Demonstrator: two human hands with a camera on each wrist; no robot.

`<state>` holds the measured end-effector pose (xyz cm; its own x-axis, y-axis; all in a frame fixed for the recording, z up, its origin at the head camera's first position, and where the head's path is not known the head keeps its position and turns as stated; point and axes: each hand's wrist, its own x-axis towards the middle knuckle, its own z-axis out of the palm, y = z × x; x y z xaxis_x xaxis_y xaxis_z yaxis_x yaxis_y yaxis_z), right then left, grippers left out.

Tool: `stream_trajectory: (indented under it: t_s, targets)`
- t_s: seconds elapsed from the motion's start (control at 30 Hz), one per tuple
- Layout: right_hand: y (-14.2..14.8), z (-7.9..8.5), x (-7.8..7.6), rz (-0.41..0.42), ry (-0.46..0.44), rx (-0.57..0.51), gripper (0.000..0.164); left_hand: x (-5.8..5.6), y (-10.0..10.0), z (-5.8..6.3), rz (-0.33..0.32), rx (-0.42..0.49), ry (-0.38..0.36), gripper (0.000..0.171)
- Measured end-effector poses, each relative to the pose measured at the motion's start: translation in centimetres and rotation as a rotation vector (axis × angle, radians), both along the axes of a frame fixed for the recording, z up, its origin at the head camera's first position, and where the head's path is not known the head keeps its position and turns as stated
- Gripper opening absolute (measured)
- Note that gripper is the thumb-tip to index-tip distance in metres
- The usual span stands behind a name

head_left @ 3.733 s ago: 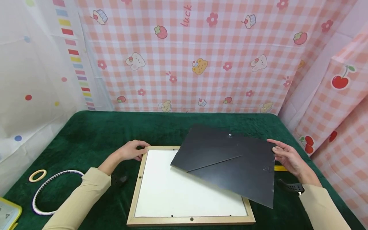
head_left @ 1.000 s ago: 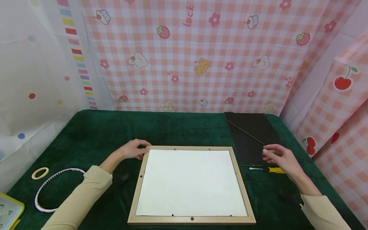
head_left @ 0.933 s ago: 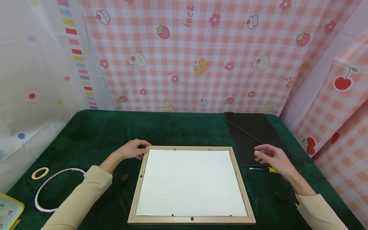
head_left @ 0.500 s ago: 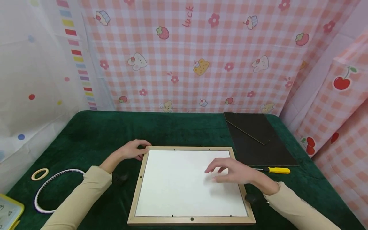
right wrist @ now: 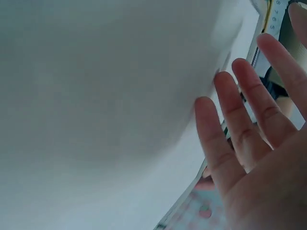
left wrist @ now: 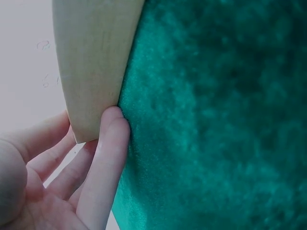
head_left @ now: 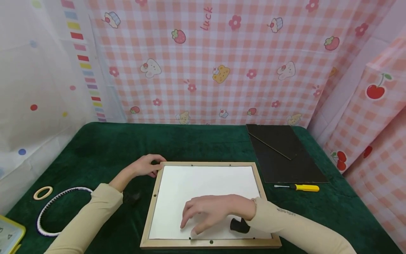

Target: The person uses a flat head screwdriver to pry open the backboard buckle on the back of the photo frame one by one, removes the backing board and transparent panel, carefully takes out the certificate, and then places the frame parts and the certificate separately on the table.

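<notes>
A wooden picture frame [head_left: 171,243] lies back side up on the green cloth, with a white sheet [head_left: 206,181] filling it and small dark tabs along its edges. My left hand [head_left: 146,165] grips the frame's far left corner; in the left wrist view, thumb and fingers close around the wooden corner [left wrist: 98,62]. Over the sheet's lower middle is my right hand [head_left: 212,211], fingers spread and slightly bent, holding nothing. In the right wrist view its fingers [right wrist: 211,120] are nearly straight beside the sheet [right wrist: 96,96]; whether the fingertips touch it I cannot tell.
At the back right lies the black backing board [head_left: 282,151] with its slanted stand. A yellow-handled screwdriver [head_left: 307,188] is just in front of it. On the left are a small wooden ring [head_left: 43,193], a white hoop [head_left: 41,218] and a yellow-edged board [head_left: 11,229].
The right hand carried the black backing board off the frame to the back right and let go. It then moved left over the white sheet. The left hand stayed at the corner.
</notes>
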<state>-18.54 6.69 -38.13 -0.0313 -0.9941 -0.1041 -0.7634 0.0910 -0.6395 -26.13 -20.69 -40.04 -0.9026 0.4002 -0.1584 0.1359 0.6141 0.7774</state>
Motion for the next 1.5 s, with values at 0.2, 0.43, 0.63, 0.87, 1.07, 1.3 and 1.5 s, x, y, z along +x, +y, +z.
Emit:
stream_trajectory:
  t_s: [0.2, 0.43, 0.63, 0.87, 1.07, 1.3, 1.5]
  targets:
    - [-3.0, 0.1, 0.3, 0.044, 0.054, 0.035, 0.028, 0.0, -0.1, 0.0, 0.000, -0.006, 0.000, 0.025]
    - [-6.0, 0.1, 0.8, 0.114, 0.143, 0.047, 0.028, 0.0, -0.1, 0.0, -0.010, -0.009, 0.002, 0.025]
    - [-6.9, -0.1, 1.0, 0.163, 0.251, 0.061, 0.034, 0.0, -0.2, 0.1, -0.014, -0.007, -0.002, 0.025]
    - [-7.1, -0.2, 1.3, 0.149, 0.347, 0.096, 0.033, 0.0, -0.1, 0.2, -0.007, -0.019, -0.006, 0.025]
    - [-7.5, -0.4, 1.4, 0.129, 0.346, 0.121, 0.032, 0.1, -0.1, 0.3, 0.000, -0.019, -0.010, 0.025]
    - [-7.8, -0.6, 1.3, 0.110, 0.315, 0.137, 0.029, 0.1, 0.0, 0.3, -0.003, -0.008, -0.016, 0.026]
    - [-7.9, -0.5, 1.4, 0.092, 0.292, 0.141, 0.031, 0.1, 0.0, 0.3, -0.004, -0.008, -0.012, 0.025]
